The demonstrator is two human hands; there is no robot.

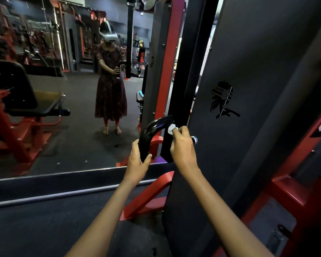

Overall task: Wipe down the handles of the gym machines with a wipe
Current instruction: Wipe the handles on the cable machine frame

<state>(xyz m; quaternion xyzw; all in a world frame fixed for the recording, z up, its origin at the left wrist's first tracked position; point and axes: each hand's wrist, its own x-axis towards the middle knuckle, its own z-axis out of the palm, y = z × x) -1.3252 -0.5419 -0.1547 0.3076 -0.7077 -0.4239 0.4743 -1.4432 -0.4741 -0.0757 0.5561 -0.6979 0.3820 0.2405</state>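
Fingers of the left hand (138, 160) are curled tight round the lower end of the curved black handle (152, 129). The right hand (182, 145) pinches a crumpled white wipe (172, 129), pressing it against the handle's upper bend beside the dark machine panel (248, 108). A wall mirror (63, 89) ahead reflects the person (110, 86).

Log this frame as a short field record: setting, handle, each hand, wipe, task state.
setting: gym, facing a wall mirror, beside a dark machine panel
handle: black curved bar
left hand: closed around the handle's lower end
right hand: pinching the wipe
wipe: white, crumpled, near the handle's upper curve; contact unclear
task state: wiping this handle under way
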